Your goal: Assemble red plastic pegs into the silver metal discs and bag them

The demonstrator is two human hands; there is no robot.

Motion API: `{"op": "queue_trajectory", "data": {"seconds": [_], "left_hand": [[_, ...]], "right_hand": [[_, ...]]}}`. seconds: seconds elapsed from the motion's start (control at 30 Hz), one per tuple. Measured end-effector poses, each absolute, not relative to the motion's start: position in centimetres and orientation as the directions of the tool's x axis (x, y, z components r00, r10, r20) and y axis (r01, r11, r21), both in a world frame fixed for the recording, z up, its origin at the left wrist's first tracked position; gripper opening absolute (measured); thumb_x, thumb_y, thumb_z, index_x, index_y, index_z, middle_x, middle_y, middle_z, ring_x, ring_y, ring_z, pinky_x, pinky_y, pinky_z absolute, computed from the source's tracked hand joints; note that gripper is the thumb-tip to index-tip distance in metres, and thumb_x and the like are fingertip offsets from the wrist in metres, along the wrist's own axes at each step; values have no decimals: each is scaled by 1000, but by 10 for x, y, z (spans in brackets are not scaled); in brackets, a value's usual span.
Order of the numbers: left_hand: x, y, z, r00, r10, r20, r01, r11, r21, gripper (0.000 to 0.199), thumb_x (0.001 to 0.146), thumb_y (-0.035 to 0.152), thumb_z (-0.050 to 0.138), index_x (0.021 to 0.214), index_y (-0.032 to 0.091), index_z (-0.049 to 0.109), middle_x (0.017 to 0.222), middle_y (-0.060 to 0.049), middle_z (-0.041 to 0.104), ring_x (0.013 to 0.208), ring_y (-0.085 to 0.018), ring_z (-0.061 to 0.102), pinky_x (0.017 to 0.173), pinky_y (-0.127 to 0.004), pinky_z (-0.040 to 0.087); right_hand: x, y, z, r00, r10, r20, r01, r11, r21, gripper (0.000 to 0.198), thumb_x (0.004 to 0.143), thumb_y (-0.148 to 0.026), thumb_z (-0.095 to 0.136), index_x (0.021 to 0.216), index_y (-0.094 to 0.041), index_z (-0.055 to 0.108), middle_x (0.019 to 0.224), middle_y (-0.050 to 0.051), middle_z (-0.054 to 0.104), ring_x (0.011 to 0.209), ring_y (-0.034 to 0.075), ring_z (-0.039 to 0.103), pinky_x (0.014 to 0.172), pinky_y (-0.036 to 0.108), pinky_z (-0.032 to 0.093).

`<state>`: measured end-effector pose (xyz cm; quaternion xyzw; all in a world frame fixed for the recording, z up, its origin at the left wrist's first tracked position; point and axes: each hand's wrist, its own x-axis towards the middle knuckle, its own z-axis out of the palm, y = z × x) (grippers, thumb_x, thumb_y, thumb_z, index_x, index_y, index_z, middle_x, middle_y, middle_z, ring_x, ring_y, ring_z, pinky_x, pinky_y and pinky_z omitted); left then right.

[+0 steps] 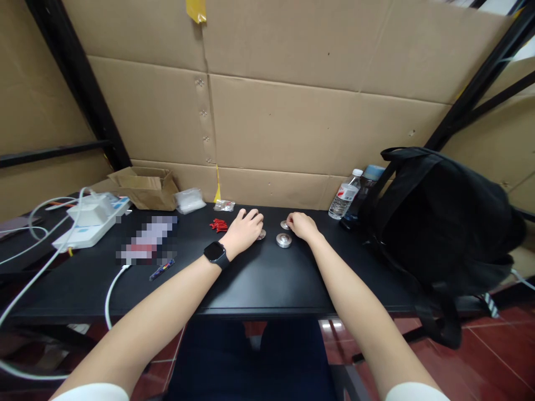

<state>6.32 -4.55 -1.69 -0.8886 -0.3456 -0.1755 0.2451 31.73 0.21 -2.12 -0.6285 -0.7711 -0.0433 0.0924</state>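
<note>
My left hand (244,229), with a black watch (215,253) on the wrist, rests over the table with curved fingers. A round metal disc (262,234) shows at its thumb side, between thumb and index finger; the rest of it is hidden under the hand. Thumb and fingertips of my right hand (304,226) are pinched at the edge of another flat metal disc (285,225). Between the hands a thicker round metal piece (283,240) lies on the table, untouched. Just left of my left hand is a small pile of red pieces (218,225), too small to name.
The black table (267,284) backs onto a cardboard wall. Left are a power strip (90,225), a cardboard box (146,186), plastic bags (190,200) and a blurred-out phone-like item (148,239) with a white cable. Right stand a water bottle (345,195) and a black backpack (447,223).
</note>
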Motion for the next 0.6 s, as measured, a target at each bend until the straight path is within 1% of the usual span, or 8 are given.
{"op": "queue_trajectory", "data": {"seconds": [0.13, 0.23, 0.3, 0.43, 0.6], "left_hand": [[64, -47, -14, 671, 514, 535, 713, -645, -275, 28, 91, 6, 48, 103, 16, 71, 135, -16, 60, 132, -35, 46, 98, -51, 37], [63, -46, -13, 639, 520, 567, 730, -641, -235, 30, 89, 6, 48, 105, 17, 71, 139, -16, 59, 132, -36, 46, 98, -52, 38], [62, -45, -12, 613, 528, 588, 750, -622, -223, 31, 91, 8, 46, 107, 18, 72, 140, -16, 58, 131, -35, 46, 99, -53, 37], [60, -44, -9, 555, 541, 632, 792, -575, -203, 31, 95, 11, 43, 108, 19, 70, 142, -16, 58, 132, -34, 45, 101, -53, 35], [60, -45, -5, 515, 553, 655, 805, -575, -147, 26, 97, 14, 44, 103, 20, 68, 142, -14, 57, 133, -35, 43, 102, -55, 33]], "right_hand": [[318, 0, -20, -197, 960, 197, 976, 211, -50, 18, 95, -18, 56, 94, -19, 73, 112, 13, 71, 106, 26, 64, 79, 32, 44], [317, -4, -18, -217, 954, 209, 972, 232, -46, 17, 93, -15, 55, 93, -18, 72, 116, 14, 67, 108, 27, 59, 82, 34, 44], [315, -6, -18, -249, 940, 233, 961, 271, -64, 16, 94, -14, 54, 93, -18, 69, 117, 13, 65, 108, 27, 57, 84, 35, 44], [305, -12, -17, -342, 868, 360, 883, 428, -193, 14, 97, -17, 50, 94, -20, 64, 111, 10, 63, 104, 24, 54, 90, 37, 42], [284, -21, -15, -423, 748, 512, 696, 630, -344, 9, 98, -20, 52, 93, -21, 60, 112, 8, 61, 106, 22, 54, 99, 37, 41]]}}
